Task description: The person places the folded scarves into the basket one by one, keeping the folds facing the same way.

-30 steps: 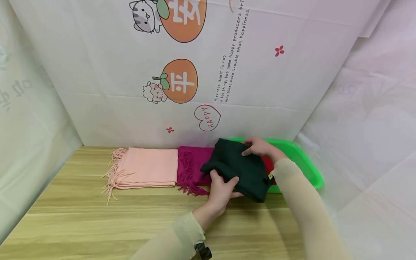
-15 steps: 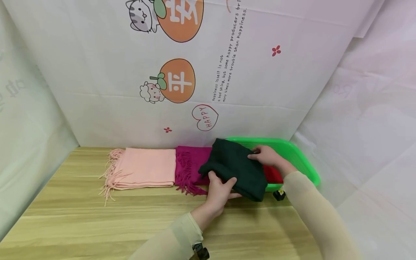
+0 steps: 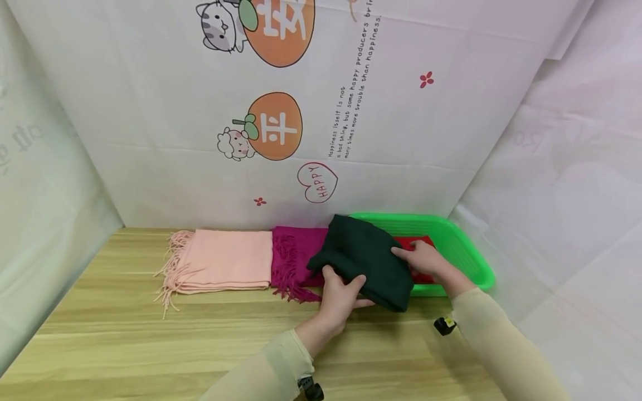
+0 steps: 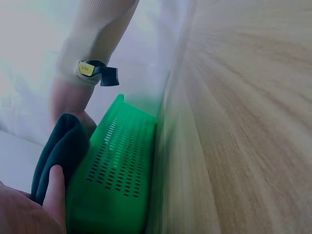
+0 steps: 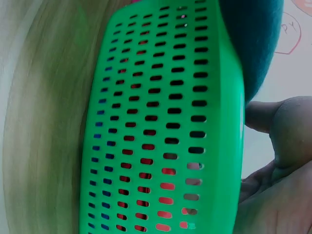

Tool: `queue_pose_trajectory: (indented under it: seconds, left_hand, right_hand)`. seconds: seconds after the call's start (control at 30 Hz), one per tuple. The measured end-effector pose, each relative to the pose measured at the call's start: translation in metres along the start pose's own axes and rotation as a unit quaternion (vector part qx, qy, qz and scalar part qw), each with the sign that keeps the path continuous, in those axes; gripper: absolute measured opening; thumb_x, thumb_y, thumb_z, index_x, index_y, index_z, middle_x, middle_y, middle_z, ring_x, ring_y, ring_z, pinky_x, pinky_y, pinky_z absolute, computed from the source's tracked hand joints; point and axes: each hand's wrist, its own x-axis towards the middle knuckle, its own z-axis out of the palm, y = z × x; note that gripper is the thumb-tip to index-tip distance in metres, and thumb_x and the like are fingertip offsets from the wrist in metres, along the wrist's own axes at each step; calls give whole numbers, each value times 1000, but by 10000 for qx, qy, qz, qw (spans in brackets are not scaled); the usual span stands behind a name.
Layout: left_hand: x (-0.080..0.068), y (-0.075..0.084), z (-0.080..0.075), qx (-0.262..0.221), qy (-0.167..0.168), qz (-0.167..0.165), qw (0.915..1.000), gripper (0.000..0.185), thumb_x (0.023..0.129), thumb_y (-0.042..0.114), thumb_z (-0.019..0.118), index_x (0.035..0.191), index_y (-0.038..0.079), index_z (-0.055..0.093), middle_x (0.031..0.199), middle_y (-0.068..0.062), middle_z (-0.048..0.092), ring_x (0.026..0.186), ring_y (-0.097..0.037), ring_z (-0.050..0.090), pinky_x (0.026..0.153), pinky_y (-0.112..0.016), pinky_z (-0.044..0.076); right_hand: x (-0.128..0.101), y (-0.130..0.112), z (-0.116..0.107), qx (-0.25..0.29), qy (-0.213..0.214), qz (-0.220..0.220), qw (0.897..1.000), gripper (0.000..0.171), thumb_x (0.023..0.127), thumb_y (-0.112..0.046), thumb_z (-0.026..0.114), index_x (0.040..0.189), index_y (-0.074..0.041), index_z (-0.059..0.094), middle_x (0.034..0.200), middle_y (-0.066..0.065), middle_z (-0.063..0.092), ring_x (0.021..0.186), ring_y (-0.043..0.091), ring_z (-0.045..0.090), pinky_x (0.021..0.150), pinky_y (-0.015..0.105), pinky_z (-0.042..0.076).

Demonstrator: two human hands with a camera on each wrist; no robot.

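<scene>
A folded dark green scarf [image 3: 363,259] lies half over the left rim of a green perforated basket [image 3: 466,248]. My left hand [image 3: 341,292] grips the scarf's near edge, thumb on top. My right hand [image 3: 423,259] rests over the basket at the scarf's right edge, fingers touching it above a red cloth [image 3: 418,245] inside the basket. In the left wrist view the dark green scarf [image 4: 61,151] is against the basket's wall [image 4: 119,165], with my left hand's fingers [image 4: 53,190] on it. The right wrist view is filled by the basket's wall [image 5: 161,122], with the scarf [image 5: 258,44] behind.
A folded pink fringed scarf [image 3: 220,267] and a magenta fringed scarf [image 3: 296,256] lie side by side on the wooden table [image 3: 150,345], left of the basket. A printed white backdrop [image 3: 301,111] closes off the back and sides.
My right hand slid from the scarf's far top edge down toward its near right edge over the basket. The left hand and scarf stayed nearly still.
</scene>
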Motion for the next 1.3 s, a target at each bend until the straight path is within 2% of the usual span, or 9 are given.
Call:
queue_pose_trajectory:
  seconds: [0.13, 0.37, 0.5, 0.6, 0.7, 0.8, 0.9, 1.0, 1.3]
  left_hand:
    - [-1, 1, 1, 35, -4, 52, 10000, 75, 109, 7, 69, 160, 6, 13, 162, -30, 37, 124, -40, 72, 78, -55, 68]
    - [-1, 0, 2, 25, -20, 10, 10000, 75, 110, 7, 67, 161, 6, 12, 164, -29, 36, 125, -39, 72, 77, -53, 68]
    - [-1, -1, 1, 5, 5, -39, 10000, 77, 111, 7, 66, 163, 7, 9, 166, -29, 32, 128, -39, 70, 77, -53, 68]
    - [-2, -1, 0, -24, 0, -75, 10000, 78, 111, 7, 67, 163, 7, 8, 168, -29, 30, 130, -40, 69, 78, -53, 68]
    - [-2, -3, 0, -52, -34, -122, 9999, 80, 111, 7, 67, 164, 6, 7, 168, -30, 27, 131, -41, 68, 79, -54, 68]
    - [-2, -3, -1, -62, -40, -209, 9998, 86, 111, 7, 67, 166, 5, 1, 171, -30, 21, 133, -43, 67, 79, -54, 68]
    - [-3, -2, -4, -46, -30, -315, 9995, 97, 111, 8, 67, 169, 5, -10, 176, -31, 10, 138, -44, 64, 80, -55, 68]
    - [-3, -1, -9, -52, -4, -453, 9990, 102, 111, 8, 67, 170, 4, -16, 177, -33, 6, 137, -47, 64, 83, -55, 68]
    - [11, 10, -30, -868, 257, -1073, 9901, 99, 111, 28, 72, 171, -4, 0, 166, -36, 38, 132, -50, 67, 110, -59, 56]
  right_hand:
    - [-4, 1, 1, 349, -254, 131, 9990, 60, 108, -59, 68, 74, -11, 52, 60, -2, 43, 57, 17, 51, 67, 35, 49]
    - [-10, 0, 3, 730, -649, 340, 9946, 68, 105, -58, 73, 58, -21, 40, 56, -4, 36, 52, 14, 36, 63, 33, 40]
    - [-11, -5, 9, 1320, -538, 359, 9891, 53, 103, -52, 79, 71, -13, 61, 58, -6, 38, 52, 14, 42, 64, 31, 48]
    - [-14, -11, 13, 2150, -408, 306, 9753, 44, 105, -41, 79, 108, 3, 74, 73, -2, 62, 64, 14, 64, 72, 32, 61]
    - [-19, -17, 18, 2737, -241, 211, 9613, 60, 108, -30, 77, 145, 13, 59, 116, 21, 77, 88, 20, 78, 82, 36, 66]
    - [-24, -20, 21, 2933, -99, 163, 9558, 83, 110, -24, 73, 168, 13, 27, 158, 34, 54, 110, 26, 77, 90, 37, 66]
    - [-27, -21, 25, 2897, 71, 149, 9570, 98, 110, -19, 72, 175, 6, 2, 172, 35, 34, 128, 38, 69, 94, 37, 65]
    - [-28, -21, 26, 2847, 235, 133, 9582, 101, 109, -16, 72, 177, 1, 0, 174, 35, 28, 142, 49, 58, 96, 39, 64]
    - [-31, -21, 14, 3239, 291, 111, 9456, 100, 110, -17, 71, 180, -12, -1, 184, 23, 9, 151, 50, 46, 91, 40, 64]
